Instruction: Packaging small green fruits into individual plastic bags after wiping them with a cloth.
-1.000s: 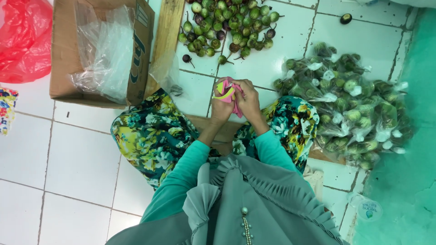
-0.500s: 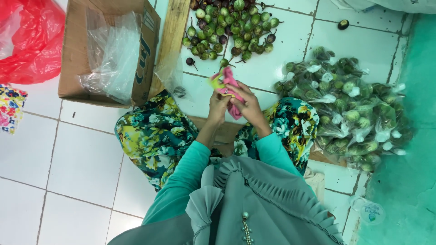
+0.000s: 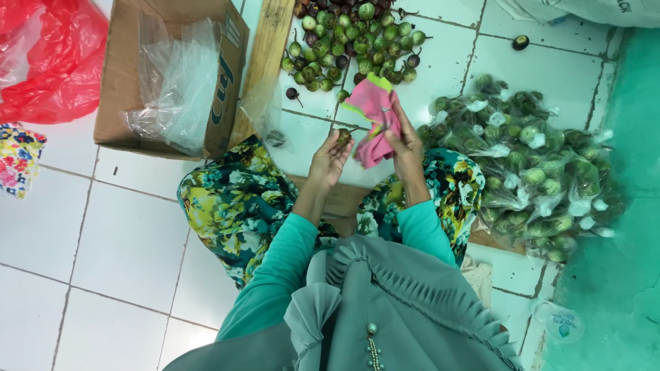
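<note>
Nearest the camera, a grey pleated garment (image 3: 405, 309) and teal sleeves (image 3: 275, 275) are seen, with knees in flowered cloth (image 3: 234, 206) spread over the white tiled floor (image 3: 103, 247). The pink cloth (image 3: 375, 120) is taken as the landmark. It is held up above the gap between the knees, pinched by the right hand (image 3: 405, 144), whose fingers are pressed together on its right edge. Just to the left of the cloth, a small dark round fruit (image 3: 344, 137) is gripped at the curled fingertips of the left hand (image 3: 328, 161); the fruit is close beside the cloth, but whether they touch cannot be told. Right of the cloth, a heap of clear bags filled with green fruit (image 3: 529, 165) is spread on the floor. Beyond the cloth, a pile of loose green and dark fruit (image 3: 350, 41) lies on the tiles, and one single fruit (image 3: 520, 42) is set well apart to the far right. Left of the cloth, a wooden plank (image 3: 265, 55) is laid against a cardboard box (image 3: 120, 103) holding clear plastic bags (image 3: 175, 82). Farther left still, a red plastic bag (image 3: 51, 58) and a piece of flowered fabric (image 3: 17, 158) are seen at the edge.
</note>
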